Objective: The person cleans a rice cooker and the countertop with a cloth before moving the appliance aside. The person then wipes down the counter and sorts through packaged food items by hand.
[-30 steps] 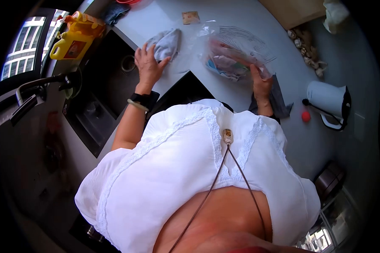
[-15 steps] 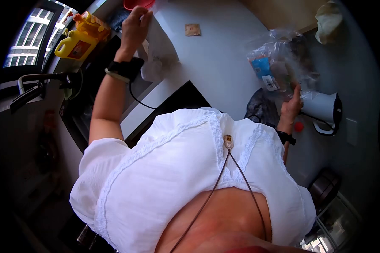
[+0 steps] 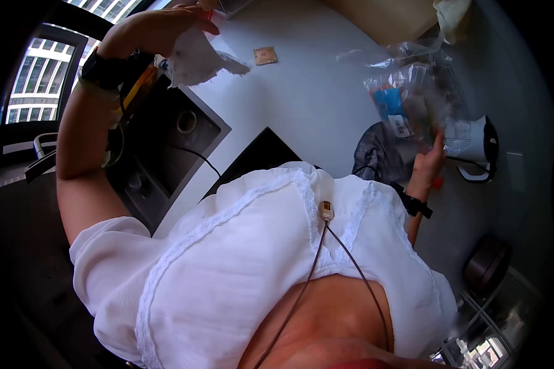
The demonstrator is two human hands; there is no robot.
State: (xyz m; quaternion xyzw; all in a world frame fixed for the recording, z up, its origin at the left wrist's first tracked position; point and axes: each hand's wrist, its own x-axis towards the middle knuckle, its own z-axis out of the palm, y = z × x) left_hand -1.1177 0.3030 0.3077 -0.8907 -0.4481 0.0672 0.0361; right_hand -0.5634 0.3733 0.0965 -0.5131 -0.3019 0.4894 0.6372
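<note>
At the upper left my left hand [image 3: 160, 31] is closed on a white cloth [image 3: 197, 60] with a ragged lower edge, which hangs down over the counter. Its fingertips are close to a red edge at the top of the view, partly cut off. On the right, the fingers of my right hand [image 3: 429, 165] grip the near end of a clear plastic bag [image 3: 421, 92]. Inside the bag show a blue-and-orange packet [image 3: 386, 101] and a white barcode label [image 3: 399, 126]; other contents are blurred.
A dark sink [image 3: 157, 160] lies below my left forearm. A small brown packet [image 3: 265, 56] rests on the white counter [image 3: 301, 92]. Beside the bag lies a white-handled kettle [image 3: 471, 144], with dark grey fabric [image 3: 372, 150] near my right wrist. A window [image 3: 40, 80] is at left.
My left hand has swung further left and up with the cloth, uncovering the sink. My right hand and the plastic bag have barely shifted.
</note>
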